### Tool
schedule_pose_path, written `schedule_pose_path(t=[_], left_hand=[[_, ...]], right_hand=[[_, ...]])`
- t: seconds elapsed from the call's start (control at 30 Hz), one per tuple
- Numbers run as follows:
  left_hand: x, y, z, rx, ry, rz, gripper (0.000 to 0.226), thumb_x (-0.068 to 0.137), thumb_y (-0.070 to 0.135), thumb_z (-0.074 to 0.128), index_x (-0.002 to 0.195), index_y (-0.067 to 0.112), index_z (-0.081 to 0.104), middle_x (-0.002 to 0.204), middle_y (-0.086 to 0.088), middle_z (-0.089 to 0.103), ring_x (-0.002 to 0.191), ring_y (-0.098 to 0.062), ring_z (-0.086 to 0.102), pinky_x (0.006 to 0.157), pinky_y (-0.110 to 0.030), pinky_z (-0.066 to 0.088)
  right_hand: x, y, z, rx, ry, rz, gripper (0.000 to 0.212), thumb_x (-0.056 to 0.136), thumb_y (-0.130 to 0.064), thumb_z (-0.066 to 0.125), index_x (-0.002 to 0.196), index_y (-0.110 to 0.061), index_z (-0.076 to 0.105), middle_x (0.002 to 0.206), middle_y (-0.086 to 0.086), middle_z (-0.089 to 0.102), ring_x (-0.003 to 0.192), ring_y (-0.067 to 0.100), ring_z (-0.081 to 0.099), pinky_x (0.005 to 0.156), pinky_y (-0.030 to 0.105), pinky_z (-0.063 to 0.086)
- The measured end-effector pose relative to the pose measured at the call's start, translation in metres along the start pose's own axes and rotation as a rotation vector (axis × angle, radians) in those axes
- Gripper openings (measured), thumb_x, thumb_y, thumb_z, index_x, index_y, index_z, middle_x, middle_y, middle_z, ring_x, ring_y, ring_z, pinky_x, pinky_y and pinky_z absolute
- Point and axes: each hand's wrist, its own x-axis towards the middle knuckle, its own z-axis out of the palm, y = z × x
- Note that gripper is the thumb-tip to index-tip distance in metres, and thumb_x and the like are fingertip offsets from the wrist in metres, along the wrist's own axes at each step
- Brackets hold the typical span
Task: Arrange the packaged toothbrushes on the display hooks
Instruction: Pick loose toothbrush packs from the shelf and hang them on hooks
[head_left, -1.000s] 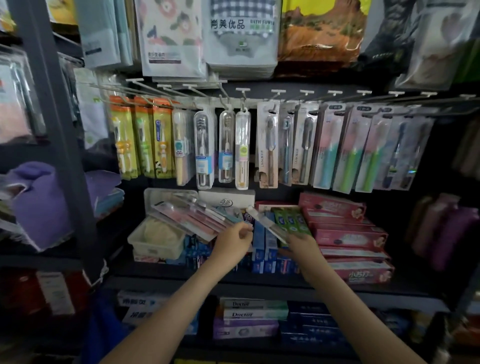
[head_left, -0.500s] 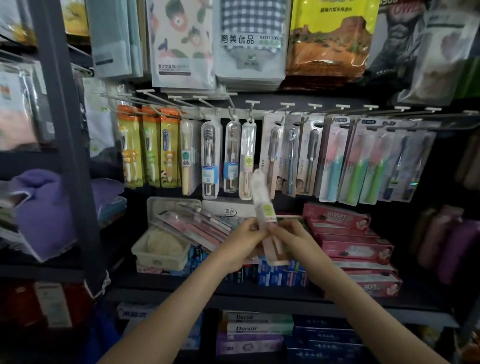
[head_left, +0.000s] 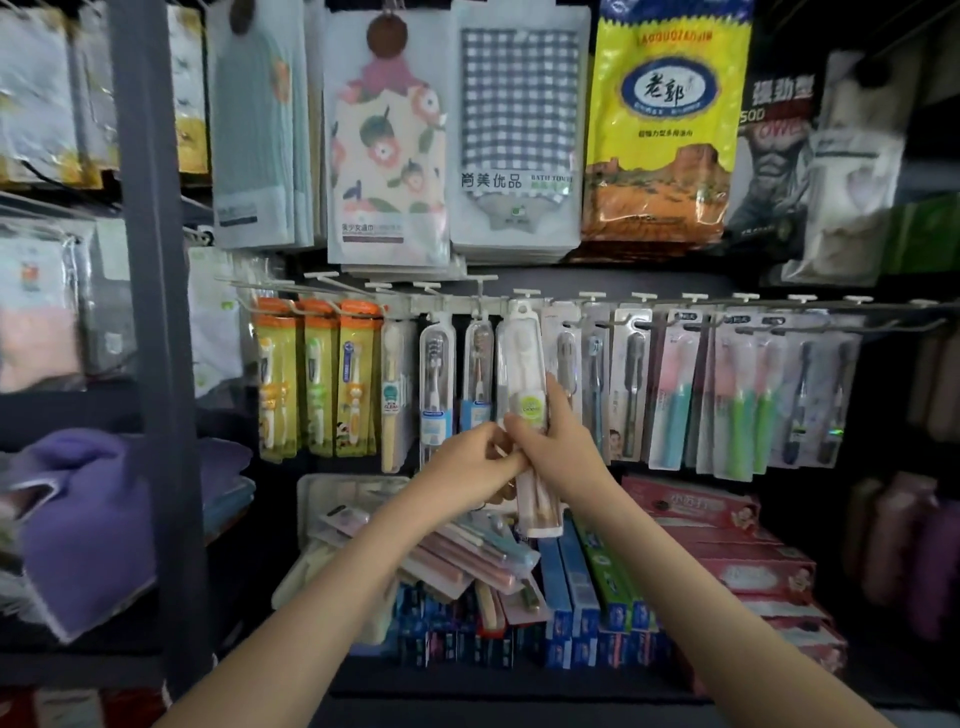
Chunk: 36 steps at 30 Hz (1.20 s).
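Hands both hold one clear plastic toothbrush pack with a round yellow-green sticker (head_left: 525, 364), the left hand (head_left: 475, 464) pinching it low, the right hand (head_left: 558, 441) curled round its middle. Half a second ago it leaned below the hanging row; now it stands upright, its tab at a white-tagged wire hook (head_left: 522, 294). Farther left hang three orange-topped yellow toothbrush packs (head_left: 318, 374).

The clear plastic toothbrush pack with round green label (head_left: 527, 374) swings upright and climbs to the white-tipped hook (head_left: 524, 294), left grip (head_left: 470, 467) and right grip (head_left: 558, 447) rising with it.
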Motion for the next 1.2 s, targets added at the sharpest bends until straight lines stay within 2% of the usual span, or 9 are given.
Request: schedule_pose_path(t=[0.13,0.3,0.47,0.6,0.77,0.9,1.03,1.13,1.2], left_hand=[[0.005,0.002,-0.009,-0.177,-0.027,-0.045,0.025,0.094,0.032,0.055,0.111,0.013,0.055,0.092,0.004,0.064,0.07,-0.001,0.064,0.055,-0.01,0.05],[0.012,0.0,-0.015,-0.341,-0.063,-0.086,0.029,0.092,0.03,0.058,0.114,0.01,0.056,0.095,-0.01,0.068,0.071,-0.014,0.07,0.064,-0.024,0.057],[0.014,-0.008,-0.026,-0.418,-0.14,-0.074,0.027,0.088,0.035,0.064,0.108,0.016,0.06,0.084,-0.008,0.068,0.071,-0.017,0.069,0.068,-0.029,0.057],[0.014,-0.015,-0.033,-0.212,-0.025,-0.034,0.017,0.091,0.029,0.058,0.105,0.019,0.061,0.075,-0.004,0.071,0.067,-0.012,0.068,0.066,-0.027,0.058],[0.021,-0.024,-0.031,-0.006,0.107,0.022,0.016,0.094,0.031,0.052,0.107,0.024,0.058,0.089,0.004,0.066,0.078,-0.015,0.068,0.076,-0.033,0.058],[0.024,-0.031,-0.027,0.198,0.199,0.099,0.031,0.095,0.031,0.051,0.125,0.024,0.05,0.106,0.007,0.059,0.081,-0.011,0.062,0.071,-0.026,0.05],[0.016,-0.057,-0.022,0.394,0.215,0.067,0.043,0.095,0.031,0.05,0.135,0.019,0.042,0.135,-0.003,0.048,0.097,-0.017,0.059,0.087,-0.032,0.048],[0.004,-0.08,-0.021,0.375,0.208,-0.004,0.043,0.095,0.03,0.05,0.136,0.019,0.042,0.134,-0.003,0.046,0.097,-0.017,0.06,0.088,-0.034,0.049],[-0.004,-0.096,-0.02,0.386,0.203,-0.043,0.041,0.095,0.028,0.051,0.134,0.017,0.045,0.131,-0.004,0.048,0.098,-0.015,0.057,0.088,-0.032,0.048]], right_hand=[[0.01,-0.006,0.005,-0.027,0.048,0.062,0.071,0.095,-0.036,0.049,0.151,-0.022,0.009,0.112,0.005,0.055,0.09,0.013,0.049,0.079,0.026,0.04],[0.02,-0.014,0.008,-0.041,0.062,0.072,0.068,0.096,-0.034,0.048,0.151,-0.018,0.011,0.098,0.001,0.052,0.083,0.013,0.052,0.068,0.025,0.043],[0.021,-0.017,0.006,-0.04,0.092,0.09,0.068,0.095,-0.035,0.047,0.15,-0.013,0.014,0.119,0.009,0.051,0.102,0.022,0.056,0.086,0.034,0.045],[0.021,-0.014,0.005,0.017,0.073,0.126,0.057,0.095,-0.032,0.048,0.145,-0.012,0.028,0.122,0.013,0.055,0.102,0.022,0.059,0.087,0.04,0.048],[0.038,-0.003,0.002,0.024,0.063,0.171,0.05,0.084,-0.046,0.052,0.124,-0.016,0.052,0.108,0.009,0.063,0.092,0.023,0.059,0.087,0.043,0.048],[0.049,0.011,0.009,-0.076,0.021,0.163,0.068,0.094,-0.043,0.045,0.15,-0.018,0.015,0.139,0.013,0.045,0.111,0.027,0.054,0.096,0.04,0.043],[0.058,0.03,0.021,-0.126,0.013,0.149,0.075,0.099,-0.037,0.04,0.15,-0.022,-0.012,0.157,0.011,0.017,0.131,0.032,0.042,0.101,0.037,0.036],[0.072,0.038,0.026,-0.164,0.023,0.13,0.074,0.1,-0.038,0.036,0.149,-0.021,-0.016,0.155,0.014,0.023,0.102,0.025,0.057,0.078,0.03,0.043],[0.081,0.045,0.031,-0.237,-0.04,0.185,0.077,0.099,-0.044,0.035,0.149,-0.018,-0.017,0.148,0.02,0.034,0.112,0.032,0.055,0.091,0.039,0.044]])
